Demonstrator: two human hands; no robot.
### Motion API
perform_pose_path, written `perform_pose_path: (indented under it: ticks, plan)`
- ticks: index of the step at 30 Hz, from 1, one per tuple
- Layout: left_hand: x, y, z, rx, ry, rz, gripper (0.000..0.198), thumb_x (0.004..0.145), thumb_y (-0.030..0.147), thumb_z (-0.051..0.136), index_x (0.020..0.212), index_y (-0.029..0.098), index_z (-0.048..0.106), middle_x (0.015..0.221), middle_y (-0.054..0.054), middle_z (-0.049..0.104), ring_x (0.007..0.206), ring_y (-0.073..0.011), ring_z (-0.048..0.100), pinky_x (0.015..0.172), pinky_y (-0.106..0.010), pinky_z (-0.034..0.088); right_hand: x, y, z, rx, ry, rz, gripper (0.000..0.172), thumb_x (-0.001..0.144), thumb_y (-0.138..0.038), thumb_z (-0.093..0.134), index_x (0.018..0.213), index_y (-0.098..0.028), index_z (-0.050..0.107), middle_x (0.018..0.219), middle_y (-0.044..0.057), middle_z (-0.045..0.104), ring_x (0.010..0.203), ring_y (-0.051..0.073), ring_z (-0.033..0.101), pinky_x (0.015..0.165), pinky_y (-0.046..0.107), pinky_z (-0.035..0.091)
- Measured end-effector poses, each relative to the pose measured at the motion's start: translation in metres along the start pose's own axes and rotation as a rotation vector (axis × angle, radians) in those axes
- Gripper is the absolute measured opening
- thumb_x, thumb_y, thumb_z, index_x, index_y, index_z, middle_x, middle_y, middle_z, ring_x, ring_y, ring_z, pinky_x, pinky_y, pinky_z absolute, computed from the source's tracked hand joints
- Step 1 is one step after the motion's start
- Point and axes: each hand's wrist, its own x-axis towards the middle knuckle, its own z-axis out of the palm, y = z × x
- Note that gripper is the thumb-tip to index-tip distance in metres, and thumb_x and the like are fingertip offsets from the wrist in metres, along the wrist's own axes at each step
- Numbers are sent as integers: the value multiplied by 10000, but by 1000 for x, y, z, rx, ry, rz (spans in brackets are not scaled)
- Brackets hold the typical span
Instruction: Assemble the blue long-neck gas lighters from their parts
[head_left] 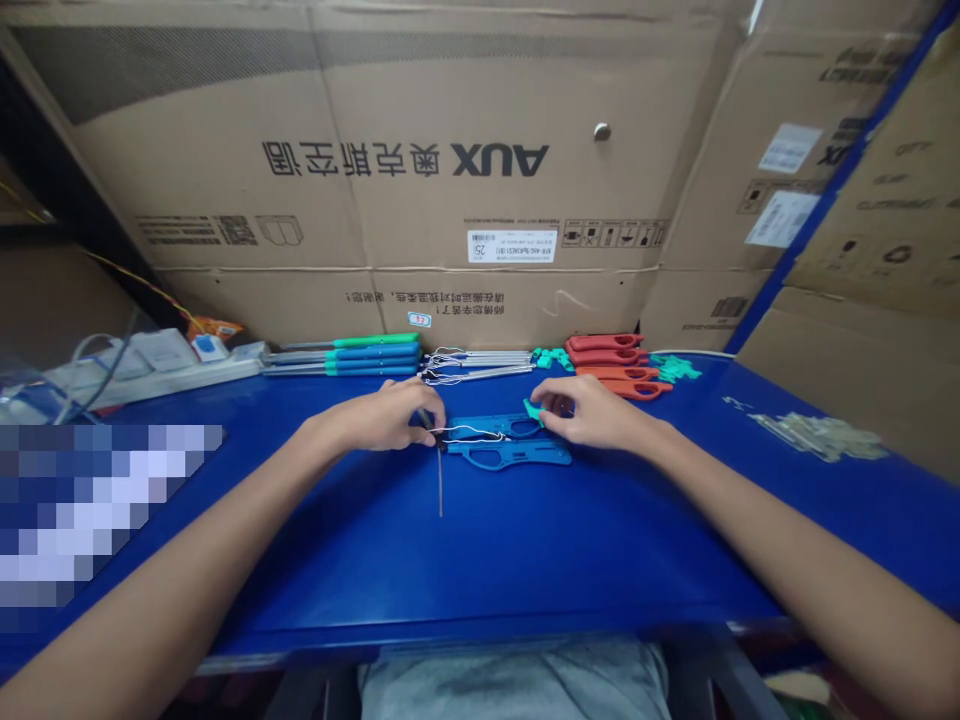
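Two blue plastic handle halves [517,456] lie side by side on the table in front of me. White wires [472,431] run along them from left to right. My left hand [394,415] is closed at their left end, its fingertips pinching a small dark part [427,420] that the fingers partly hide. Below those fingertips a thin brownish rod [440,485] points toward me. My right hand [589,410], at the right end of the halves, pinches a small green plastic piece [533,410] between thumb and fingers, just above the blue plastic.
Behind lie blue and green handled tools [375,355], metal rods with white wires [487,365], small green pieces [551,358] and red-orange handle shells [611,352]. Clear plastic pieces [825,437] lie right. A power strip [172,372] sits left. Cardboard walls [420,220] enclose the blue table [525,560].
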Motion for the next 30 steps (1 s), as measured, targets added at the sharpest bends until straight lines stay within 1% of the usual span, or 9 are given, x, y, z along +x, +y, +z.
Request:
perform_pose_path:
  ticks: [4, 7, 10, 13, 17, 19, 22, 27, 30]
  plan:
    - [-4, 0, -7, -37, -19, -59, 123, 816, 273, 579, 887, 208, 656, 917, -27, 700, 894, -194, 606, 808, -305, 433, 0, 2, -3, -5, 29, 14, 210, 774, -177, 566, 954, -130, 664, 766, 49, 658, 672, 137, 593, 634, 244, 467]
    - [-6, -3, -11, -77, 52, -7, 166, 832, 311, 521, 874, 194, 631, 902, -34, 698, 827, -180, 617, 736, -284, 447, 0, 3, -12, 32, 6, 56, 168, 734, -172, 581, 876, -136, 663, 728, 42, 646, 650, 135, 581, 610, 241, 458]
    - [-6, -3, -13, -115, 148, 13, 206, 836, 335, 495, 881, 184, 628, 914, -45, 694, 834, -180, 623, 735, -283, 459, -3, -5, -24, 236, -192, 81, 115, 706, -203, 619, 795, -141, 656, 698, 30, 652, 616, 124, 578, 579, 230, 455]
    - [-5, 0, -13, -169, 217, 15, 226, 851, 342, 480, 896, 174, 624, 885, -45, 687, 799, -171, 621, 715, -276, 461, -8, -22, -31, 411, -390, 71, 174, 683, -261, 687, 799, -132, 670, 644, 19, 651, 564, 112, 572, 545, 218, 449]
    - [-5, 6, -9, -231, 268, 50, 242, 880, 379, 480, 945, 179, 601, 892, -41, 675, 781, -166, 611, 691, -276, 466, -12, -40, -21, 403, -584, 83, 153, 691, -236, 695, 793, -122, 695, 581, 4, 633, 495, 97, 563, 487, 190, 430]
    - [-5, 8, -6, -291, 280, 64, 251, 901, 390, 457, 987, 183, 570, 897, -42, 670, 781, -164, 614, 679, -276, 475, -12, -41, -14, 378, -636, 91, 150, 717, -247, 682, 804, -126, 704, 575, -2, 629, 469, 91, 561, 471, 184, 425]
    - [-4, 11, -2, -358, 315, 87, 252, 924, 398, 423, 1014, 184, 523, 881, -40, 657, 750, -152, 609, 650, -268, 478, -10, -35, -8, 345, -521, 83, 232, 759, -356, 669, 820, -135, 708, 583, 1, 633, 451, 93, 562, 457, 192, 416]
    - [-1, 22, 3, -446, 419, 107, 241, 944, 402, 387, 992, 185, 478, 848, -29, 616, 697, -128, 575, 630, -258, 468, -4, -24, 6, 215, -43, 93, 268, 737, -404, 689, 789, -141, 672, 653, 14, 642, 524, 92, 522, 498, 214, 400]
    - [1, 33, 5, -553, 494, 109, 234, 941, 405, 400, 967, 182, 468, 830, -25, 602, 696, -119, 569, 642, -252, 468, 0, -25, 23, 185, 106, 64, 352, 674, -419, 746, 883, -148, 661, 752, 24, 650, 634, 116, 546, 582, 237, 440]
